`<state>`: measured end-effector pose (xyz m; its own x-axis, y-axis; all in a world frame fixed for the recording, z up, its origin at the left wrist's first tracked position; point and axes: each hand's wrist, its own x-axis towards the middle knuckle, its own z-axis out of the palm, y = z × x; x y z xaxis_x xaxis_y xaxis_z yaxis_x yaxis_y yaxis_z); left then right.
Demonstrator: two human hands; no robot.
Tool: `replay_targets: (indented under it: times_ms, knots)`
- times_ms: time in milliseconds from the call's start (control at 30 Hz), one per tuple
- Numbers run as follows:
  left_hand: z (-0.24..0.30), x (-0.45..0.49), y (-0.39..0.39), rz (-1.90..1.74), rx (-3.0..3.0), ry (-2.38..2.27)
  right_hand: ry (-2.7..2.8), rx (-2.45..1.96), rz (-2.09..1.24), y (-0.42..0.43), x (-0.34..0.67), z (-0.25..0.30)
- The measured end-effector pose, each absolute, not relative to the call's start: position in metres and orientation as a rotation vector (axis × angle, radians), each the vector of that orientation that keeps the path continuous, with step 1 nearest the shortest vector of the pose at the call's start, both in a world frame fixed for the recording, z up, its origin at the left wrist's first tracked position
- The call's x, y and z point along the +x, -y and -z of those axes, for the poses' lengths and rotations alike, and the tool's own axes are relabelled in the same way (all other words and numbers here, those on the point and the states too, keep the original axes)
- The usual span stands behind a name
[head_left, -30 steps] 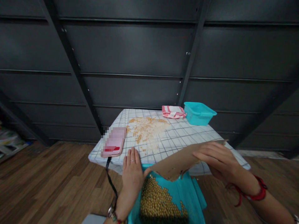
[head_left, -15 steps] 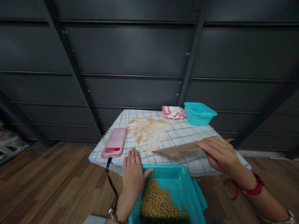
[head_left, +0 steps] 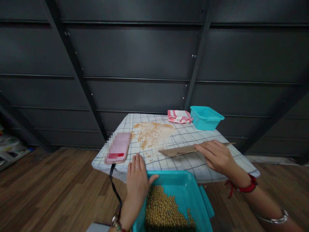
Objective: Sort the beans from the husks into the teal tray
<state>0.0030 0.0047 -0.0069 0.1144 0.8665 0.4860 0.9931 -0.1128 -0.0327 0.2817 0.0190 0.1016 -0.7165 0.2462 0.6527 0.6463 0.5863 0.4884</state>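
Observation:
My right hand grips a flat strip of brown cardboard, held low over the checked tablecloth with its tip pointing left. My left hand lies flat with fingers stretched at the table's front edge, its thumb over the rim of a teal plastic tub. Round yellowish beans, probably soybeans, cover the left and near part of the tub's floor. On the cloth beyond, more beans lie scattered in a patch of pale grains or powder, left of the cardboard's tip.
A pink phone with a black strap lies at the table's left edge. At the back right are a folded pink-and-white cloth and a second teal container. Behind the table rises a dark panelled wall.
My right hand has moved a little left and inward with the cardboard, whose tip sits slightly higher. My left hand, the tub and the beans look unchanged.

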Motion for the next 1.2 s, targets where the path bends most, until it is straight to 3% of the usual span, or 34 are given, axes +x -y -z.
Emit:
replay_targets:
  times_ms: [367,1200]
  knots:
    - [0.008,0.000,-0.004,0.514,-2.068,1.827,2.227,-0.699,1.043,-0.065,0.282,-0.107]
    - [0.004,-0.001,-0.001,0.496,-2.068,1.840,2.227,-0.780,1.068,-0.066,0.293,-0.111]
